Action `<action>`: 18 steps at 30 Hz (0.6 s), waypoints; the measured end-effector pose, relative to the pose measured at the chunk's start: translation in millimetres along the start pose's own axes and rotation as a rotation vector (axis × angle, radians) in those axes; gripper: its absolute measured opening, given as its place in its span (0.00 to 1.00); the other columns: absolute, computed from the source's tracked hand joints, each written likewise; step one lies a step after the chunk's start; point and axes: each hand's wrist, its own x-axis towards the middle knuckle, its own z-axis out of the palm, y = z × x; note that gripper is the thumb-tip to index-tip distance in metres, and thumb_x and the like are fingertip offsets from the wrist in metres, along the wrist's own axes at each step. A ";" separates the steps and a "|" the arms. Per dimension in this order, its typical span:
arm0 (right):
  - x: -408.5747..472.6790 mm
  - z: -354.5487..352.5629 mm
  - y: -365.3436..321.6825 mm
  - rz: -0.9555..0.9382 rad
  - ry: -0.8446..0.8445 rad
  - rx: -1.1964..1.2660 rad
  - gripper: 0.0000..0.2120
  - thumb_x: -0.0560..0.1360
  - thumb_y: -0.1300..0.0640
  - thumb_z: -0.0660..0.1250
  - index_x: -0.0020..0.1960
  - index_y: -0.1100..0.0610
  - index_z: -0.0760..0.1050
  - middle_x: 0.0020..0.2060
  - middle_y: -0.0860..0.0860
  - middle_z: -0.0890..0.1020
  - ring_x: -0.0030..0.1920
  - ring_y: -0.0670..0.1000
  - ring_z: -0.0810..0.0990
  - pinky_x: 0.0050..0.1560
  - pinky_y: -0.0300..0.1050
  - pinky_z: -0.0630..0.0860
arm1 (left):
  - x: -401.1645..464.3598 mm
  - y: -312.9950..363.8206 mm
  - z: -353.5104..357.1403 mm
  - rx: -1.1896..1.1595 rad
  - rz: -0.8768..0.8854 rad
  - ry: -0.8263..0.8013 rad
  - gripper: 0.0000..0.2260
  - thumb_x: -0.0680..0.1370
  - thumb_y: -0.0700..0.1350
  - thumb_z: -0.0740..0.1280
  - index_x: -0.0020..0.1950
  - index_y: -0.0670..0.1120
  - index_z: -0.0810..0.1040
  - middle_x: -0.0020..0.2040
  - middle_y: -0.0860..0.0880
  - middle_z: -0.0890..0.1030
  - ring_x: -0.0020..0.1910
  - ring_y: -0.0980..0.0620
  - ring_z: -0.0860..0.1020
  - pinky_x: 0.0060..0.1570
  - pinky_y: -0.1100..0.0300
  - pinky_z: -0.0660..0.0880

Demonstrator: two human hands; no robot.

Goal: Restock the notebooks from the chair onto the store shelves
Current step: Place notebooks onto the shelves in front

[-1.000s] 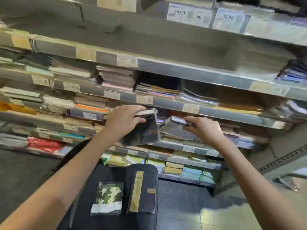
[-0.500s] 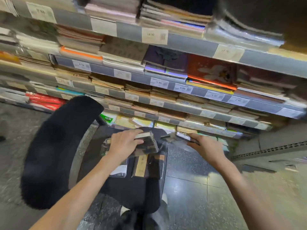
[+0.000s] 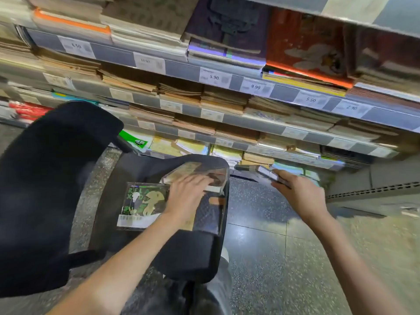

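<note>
Since a second ago our hands have dropped from the shelves [image 3: 227, 86] at top to the chair [image 3: 181, 253] at centre. Left hand [image 3: 186, 196] lies flat-fingered on wrapped notebooks [image 3: 197, 176] on the seat, beside a green one [image 3: 143, 201]. Right hand [image 3: 300, 192] grips a notebook [image 3: 266, 172]. Tags read 5.90, 9.99.

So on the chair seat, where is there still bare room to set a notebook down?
The near part of the chair seat, below the green notebook and the dark notebook, is bare. The far half is crowded: the left hand lies on a wrapped stack there.
</note>
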 end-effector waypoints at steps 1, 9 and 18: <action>1.1 2.2 1.8 0.001 -0.003 -0.010 0.17 0.78 0.45 0.60 0.66 0.43 0.69 0.52 0.52 0.82 0.52 0.56 0.80 0.38 0.45 0.73 | -8.2 0.6 12.8 0.021 0.033 -0.029 0.23 0.56 0.38 0.80 0.48 0.51 0.83 0.46 0.54 0.84 0.44 0.54 0.82 0.44 0.60 0.77; 3.6 23.5 2.5 -0.041 -0.037 -0.015 0.16 0.78 0.45 0.59 0.66 0.41 0.69 0.52 0.48 0.83 0.53 0.54 0.80 0.39 0.45 0.72 | -74.1 -4.0 76.9 0.119 -0.014 -0.313 0.32 0.49 0.41 0.82 0.52 0.51 0.81 0.48 0.52 0.80 0.46 0.51 0.79 0.41 0.59 0.77; 3.4 47.9 -42.5 -0.288 0.095 -0.057 0.14 0.72 0.50 0.71 0.57 0.44 0.77 0.44 0.46 0.84 0.39 0.53 0.83 0.29 0.40 0.70 | -54.5 0.8 51.4 -0.225 -0.361 -0.210 0.27 0.76 0.63 0.55 0.72 0.54 0.62 0.69 0.55 0.68 0.66 0.54 0.70 0.55 0.58 0.73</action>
